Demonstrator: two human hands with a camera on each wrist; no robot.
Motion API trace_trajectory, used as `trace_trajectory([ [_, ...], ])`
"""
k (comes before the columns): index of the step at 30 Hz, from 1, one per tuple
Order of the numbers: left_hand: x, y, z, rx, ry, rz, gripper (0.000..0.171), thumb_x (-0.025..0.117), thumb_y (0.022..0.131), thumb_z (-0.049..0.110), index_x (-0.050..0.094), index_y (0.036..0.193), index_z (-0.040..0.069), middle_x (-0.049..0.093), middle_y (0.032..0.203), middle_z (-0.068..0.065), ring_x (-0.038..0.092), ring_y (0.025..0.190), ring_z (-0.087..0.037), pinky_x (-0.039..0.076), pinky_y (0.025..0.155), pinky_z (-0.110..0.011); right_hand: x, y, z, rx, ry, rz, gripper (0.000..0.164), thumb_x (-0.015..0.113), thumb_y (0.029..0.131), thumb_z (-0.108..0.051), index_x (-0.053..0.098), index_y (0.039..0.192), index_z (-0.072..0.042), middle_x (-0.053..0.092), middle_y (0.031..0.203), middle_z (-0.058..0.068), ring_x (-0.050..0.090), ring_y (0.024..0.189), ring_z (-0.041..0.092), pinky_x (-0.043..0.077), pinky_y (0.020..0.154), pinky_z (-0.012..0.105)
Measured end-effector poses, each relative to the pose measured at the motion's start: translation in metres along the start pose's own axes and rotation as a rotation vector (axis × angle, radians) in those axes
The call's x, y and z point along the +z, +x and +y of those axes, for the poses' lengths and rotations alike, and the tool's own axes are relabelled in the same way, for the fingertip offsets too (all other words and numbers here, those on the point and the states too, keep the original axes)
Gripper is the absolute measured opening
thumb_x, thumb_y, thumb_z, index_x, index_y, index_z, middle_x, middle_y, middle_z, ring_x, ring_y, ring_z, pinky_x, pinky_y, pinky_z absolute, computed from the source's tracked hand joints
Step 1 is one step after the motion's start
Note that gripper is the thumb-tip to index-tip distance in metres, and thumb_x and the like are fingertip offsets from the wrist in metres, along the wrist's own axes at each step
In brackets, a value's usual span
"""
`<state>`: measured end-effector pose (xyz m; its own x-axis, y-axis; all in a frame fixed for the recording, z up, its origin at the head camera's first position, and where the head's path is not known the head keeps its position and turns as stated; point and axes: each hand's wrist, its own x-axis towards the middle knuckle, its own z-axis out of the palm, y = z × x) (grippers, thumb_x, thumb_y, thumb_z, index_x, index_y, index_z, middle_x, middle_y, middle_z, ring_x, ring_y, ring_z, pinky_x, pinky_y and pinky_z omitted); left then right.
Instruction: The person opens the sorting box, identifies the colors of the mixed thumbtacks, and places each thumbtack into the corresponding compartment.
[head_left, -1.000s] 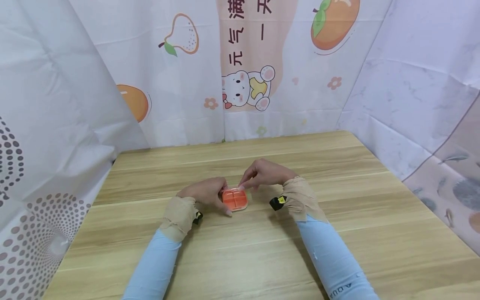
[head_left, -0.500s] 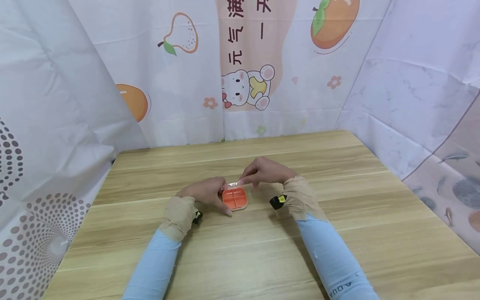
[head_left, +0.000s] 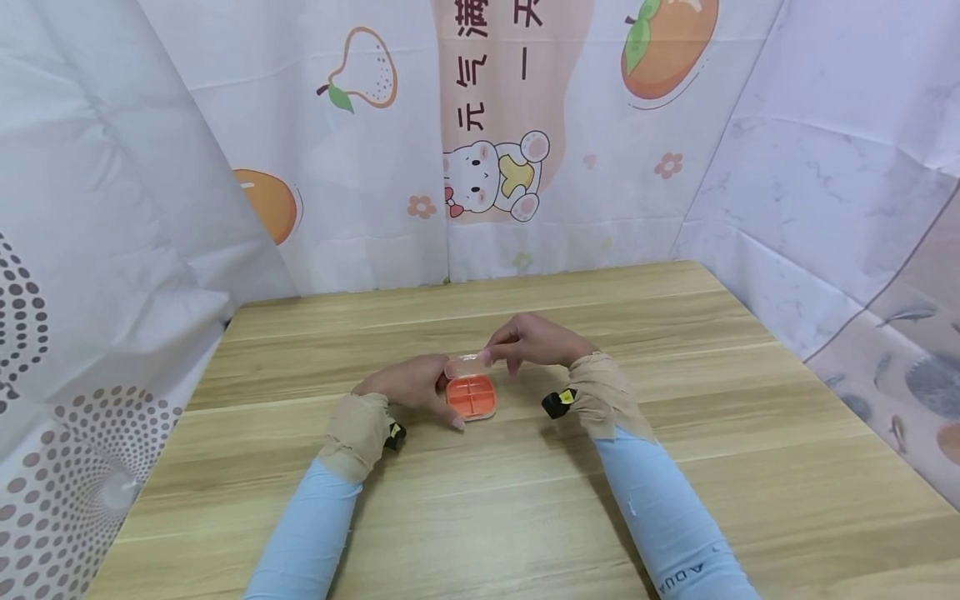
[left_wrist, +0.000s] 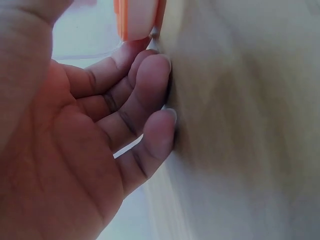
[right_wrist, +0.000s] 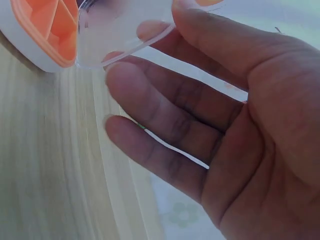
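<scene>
A small pill box (head_left: 471,397) with orange compartments and a white base stands on the wooden table. Its clear lid (head_left: 467,365) is raised at the far side, tilted back from the compartments. My left hand (head_left: 408,383) holds the box at its left, thumb at the near side and index finger at the far corner. In the left wrist view the box's side (left_wrist: 142,20) shows at the top, by the fingertips. My right hand (head_left: 540,340) pinches the lid's right edge between thumb and index finger. The right wrist view shows its other fingers loosely bent below the lid.
The wooden table (head_left: 480,517) reaches back to a white printed curtain (head_left: 600,217). More cloth hangs along the left and right sides. A small black and yellow device (head_left: 557,404) sits at my right wrist, a similar one (head_left: 395,435) at my left.
The clear lid has swung up and back from over the orange compartments, with my right hand pinching it and moving slightly away. My left hand stays on the box.
</scene>
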<state>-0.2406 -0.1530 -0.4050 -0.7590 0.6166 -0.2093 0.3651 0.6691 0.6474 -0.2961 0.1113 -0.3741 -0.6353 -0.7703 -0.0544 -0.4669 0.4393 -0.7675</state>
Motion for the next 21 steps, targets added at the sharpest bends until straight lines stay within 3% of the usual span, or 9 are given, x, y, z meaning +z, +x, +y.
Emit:
trace_trajectory([
  [3,0.0004,0.0001,-0.0006,-0.018,0.002,0.015,0.061,0.096,0.071,0.040,0.057,0.105,0.009,0.057,0.088,-0.001,0.049,0.078,-0.012,0.044,0.071,-0.030,-0.0011,-0.0009,0.0039,-0.005,0.000,0.029,0.022,0.064,0.104,-0.024,0.080,0.100,-0.009,0.075,0.100,0.015,0.070,0.071,0.027,0.056,0.075,0.053],
  [9,0.0017,0.0015,-0.0018,-0.029,0.008,0.027,0.063,0.096,0.070,0.041,0.056,0.106,0.009,0.054,0.089,-0.003,0.047,0.079,-0.013,0.042,0.071,-0.030,-0.0020,-0.0005,0.0064,-0.011,0.011,0.043,0.022,0.063,0.104,-0.023,0.079,0.100,-0.009,0.075,0.099,0.016,0.071,0.072,0.022,0.059,0.071,0.037],
  [15,0.0041,0.0030,-0.0018,-0.014,-0.005,0.038,0.062,0.096,0.070,0.041,0.057,0.108,0.012,0.055,0.090,-0.002,0.047,0.080,-0.014,0.043,0.071,-0.031,-0.0010,0.0005,0.0066,-0.019,0.025,0.053,0.024,0.062,0.105,-0.025,0.079,0.101,-0.008,0.075,0.099,0.015,0.071,0.072,0.024,0.059,0.071,0.037],
  [21,0.0047,0.0028,-0.0002,-0.026,-0.031,0.036,0.063,0.097,0.069,0.038,0.059,0.114,0.014,0.062,0.097,0.001,0.055,0.088,-0.014,0.048,0.079,-0.033,0.0005,0.0015,0.0082,0.000,0.031,0.073,0.024,0.064,0.104,-0.026,0.079,0.104,-0.008,0.075,0.098,0.015,0.071,0.072,0.022,0.059,0.070,0.036],
])
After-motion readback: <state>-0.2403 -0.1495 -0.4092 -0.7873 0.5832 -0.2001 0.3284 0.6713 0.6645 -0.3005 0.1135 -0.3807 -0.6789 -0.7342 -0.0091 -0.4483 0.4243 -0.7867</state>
